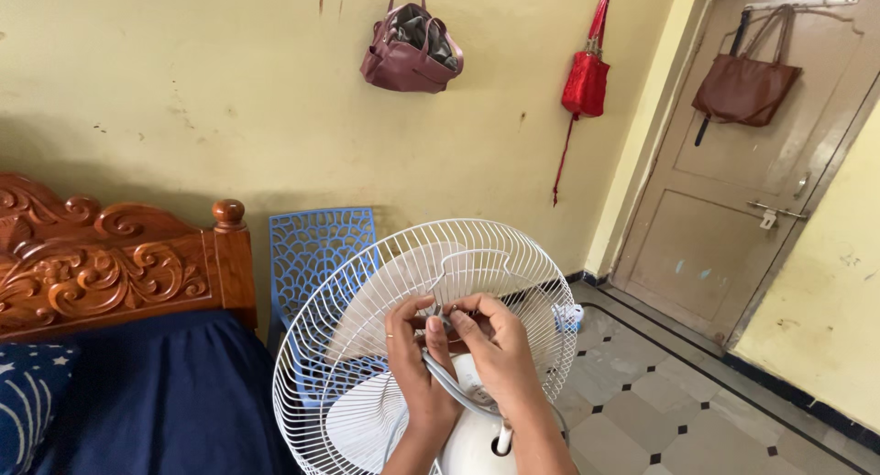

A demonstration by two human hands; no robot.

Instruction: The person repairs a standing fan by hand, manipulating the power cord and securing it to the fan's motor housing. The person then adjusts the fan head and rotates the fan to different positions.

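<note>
Yellow walls stand around you, with a brown door (733, 163) on the right and a tiled floor (660, 411) below it. Your white fan (367, 347) stands right in front of you, low in the middle of the view. Its round wire cage faces away from you and a bit to the left, and you see its back side. The motor part (477, 438) sticks out toward you at the bottom.

Your left hand (412, 356) and your right hand (495, 347) are both at the back of the cage, touching each other. Their fingers are pinched together on a small part at the wires. You also hold a grey cord (449, 383), which bends down between your hands.

Three bags hang up high: a dark red bag (412, 49) that gapes open with grey lining showing, a bright red bag (587, 76), and a brown bag (744, 88) on the door. You cannot see what is in them.

On your left, a bed (165, 392) with a carved wood headboard (101, 264) sits close to the fan. A blue chair (316, 246) stands just behind the cage. Open floor lies on your right.
</note>
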